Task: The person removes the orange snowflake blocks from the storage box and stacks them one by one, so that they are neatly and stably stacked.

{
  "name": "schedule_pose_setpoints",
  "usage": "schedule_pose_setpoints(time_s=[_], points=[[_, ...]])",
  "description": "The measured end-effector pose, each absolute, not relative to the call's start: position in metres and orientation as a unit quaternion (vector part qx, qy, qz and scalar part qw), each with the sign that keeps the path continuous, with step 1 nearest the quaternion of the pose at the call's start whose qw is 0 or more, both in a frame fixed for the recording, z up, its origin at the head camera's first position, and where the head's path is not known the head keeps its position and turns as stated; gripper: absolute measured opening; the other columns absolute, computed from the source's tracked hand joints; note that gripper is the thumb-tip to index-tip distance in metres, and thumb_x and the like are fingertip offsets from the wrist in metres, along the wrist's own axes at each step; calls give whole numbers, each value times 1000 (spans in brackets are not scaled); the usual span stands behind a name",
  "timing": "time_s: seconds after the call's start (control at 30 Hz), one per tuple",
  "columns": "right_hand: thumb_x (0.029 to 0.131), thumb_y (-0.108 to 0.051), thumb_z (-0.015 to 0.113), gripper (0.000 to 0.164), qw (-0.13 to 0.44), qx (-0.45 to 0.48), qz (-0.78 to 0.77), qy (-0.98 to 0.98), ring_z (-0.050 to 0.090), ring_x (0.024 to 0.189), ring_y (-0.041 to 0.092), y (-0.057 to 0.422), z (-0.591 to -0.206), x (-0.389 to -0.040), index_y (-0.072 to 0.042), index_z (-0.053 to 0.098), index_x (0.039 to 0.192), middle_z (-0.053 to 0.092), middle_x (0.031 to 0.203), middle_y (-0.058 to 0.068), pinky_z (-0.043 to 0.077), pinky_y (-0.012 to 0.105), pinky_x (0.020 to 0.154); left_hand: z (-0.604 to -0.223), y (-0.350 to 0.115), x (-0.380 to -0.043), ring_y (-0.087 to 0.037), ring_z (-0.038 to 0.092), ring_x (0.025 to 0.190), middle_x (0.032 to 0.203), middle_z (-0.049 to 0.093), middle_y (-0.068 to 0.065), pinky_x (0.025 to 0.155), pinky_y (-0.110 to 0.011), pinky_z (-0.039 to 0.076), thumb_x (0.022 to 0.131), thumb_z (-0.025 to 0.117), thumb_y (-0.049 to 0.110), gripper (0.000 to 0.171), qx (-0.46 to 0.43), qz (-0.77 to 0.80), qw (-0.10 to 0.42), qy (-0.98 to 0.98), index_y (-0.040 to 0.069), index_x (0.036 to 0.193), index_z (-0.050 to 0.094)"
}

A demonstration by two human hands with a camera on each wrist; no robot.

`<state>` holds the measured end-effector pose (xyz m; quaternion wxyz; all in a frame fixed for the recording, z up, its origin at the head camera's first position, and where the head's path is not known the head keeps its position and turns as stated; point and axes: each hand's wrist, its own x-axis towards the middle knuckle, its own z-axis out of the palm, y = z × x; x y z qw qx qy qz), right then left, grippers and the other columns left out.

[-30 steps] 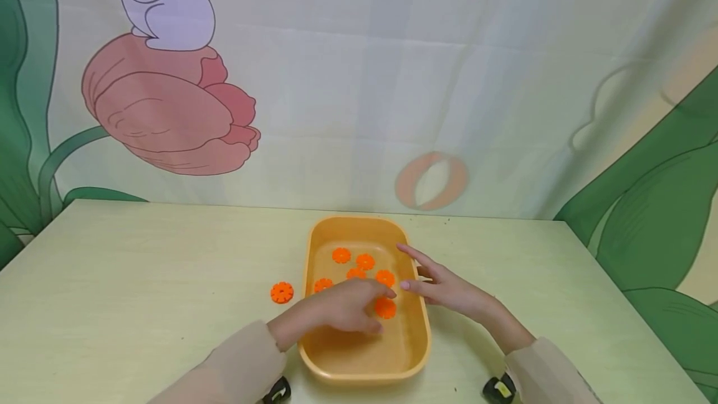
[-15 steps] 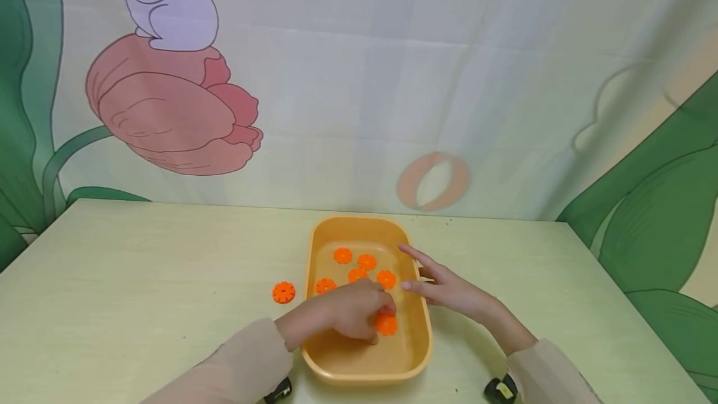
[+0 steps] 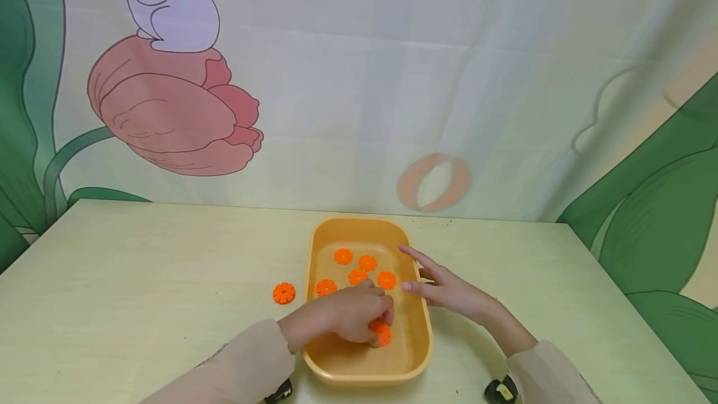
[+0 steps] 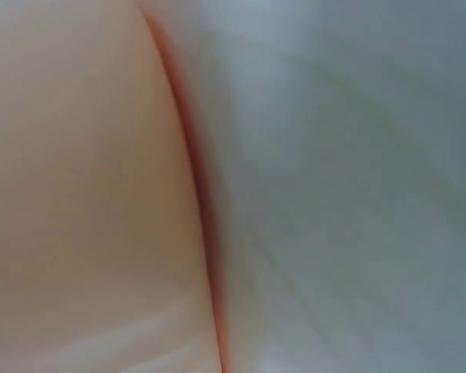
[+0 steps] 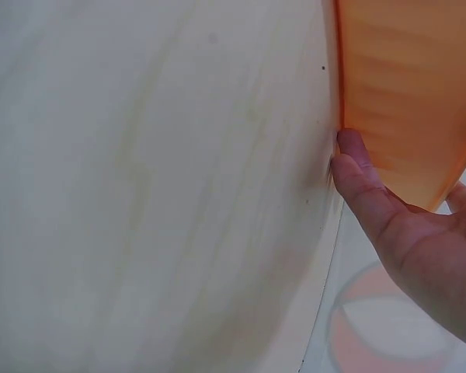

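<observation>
A yellow-orange plastic tray [image 3: 367,376] stands on the table. Inside it lie several orange flower-shaped notched discs, among them one disc [image 3: 343,256] at the far end. My left hand [image 3: 359,313] reaches in over the left rim, fingers curled, thumb and fingertips at the near notched disc [image 3: 382,333], which it pinches. My right hand [image 3: 440,285] holds the tray's right side, thumb and index finger over the rim. In the right wrist view, other fingers [image 5: 365,190] lie along the outside of the tray's wall [image 5: 408,101].
One more orange disc [image 3: 284,293] lies on the pale wooden table [image 3: 168,279], left of the tray. A printed cloth backdrop [image 3: 336,80] hangs behind the table's far edge. The left wrist view shows a blurred peach-coloured surface [image 4: 85,186] close up.
The near disc has shifted toward the tray's near end, and my left fingers have curled down and closed on it. My right hand keeps its place at the rim.
</observation>
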<state>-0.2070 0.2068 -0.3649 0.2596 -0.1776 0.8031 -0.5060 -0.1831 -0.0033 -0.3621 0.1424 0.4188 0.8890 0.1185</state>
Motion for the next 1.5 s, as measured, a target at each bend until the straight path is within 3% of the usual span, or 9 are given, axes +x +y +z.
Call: schedule_pose_setpoints(time_s=[0.2,0.43,0.73,1.03,1.37,1.5], points=[[90,-31,57,72,262,-174,-512,800,49,113,28,207,-365,-207,-25,13,147,36,136,23,48,38,86,-360,-3,-182,-6,44,72,76,47,8,70,-18,37,75,73,11,26,436,158,165,871,18,88,52],[89,-31,57,72,261,-174,-513,799,49,113,27,207,-366,-208,-25,13,147,36,136,23,47,39,87,-359,-7,-180,-7,46,70,76,54,10,67,-18,37,74,67,0,23,446,201,174,855,19,84,58],[89,-32,57,72,262,-171,-507,803,49,114,28,206,-365,-207,-26,13,146,37,136,23,45,41,88,-348,-27,-178,-5,43,66,76,55,12,63,-18,37,76,67,5,15,398,315,181,842,14,87,63],[90,-31,57,71,260,-168,-507,804,51,111,27,207,-366,-207,-27,14,146,37,135,23,44,42,90,-331,-53,-177,-7,48,64,82,61,6,59,-19,41,75,67,4,17,367,408,183,816,7,91,63],[89,-30,58,72,259,-175,-514,798,54,106,26,207,-366,-206,-26,13,146,38,134,24,46,39,87,-328,-86,-177,-10,52,85,97,65,1,78,-27,44,72,71,4,28,341,432,151,821,11,99,66],[89,-30,58,71,259,-175,-513,799,54,106,25,207,-365,-206,-28,14,146,38,134,23,46,40,87,-326,-99,-177,-12,53,85,103,65,-2,78,-31,45,73,71,4,30,325,436,144,827,11,103,67]])
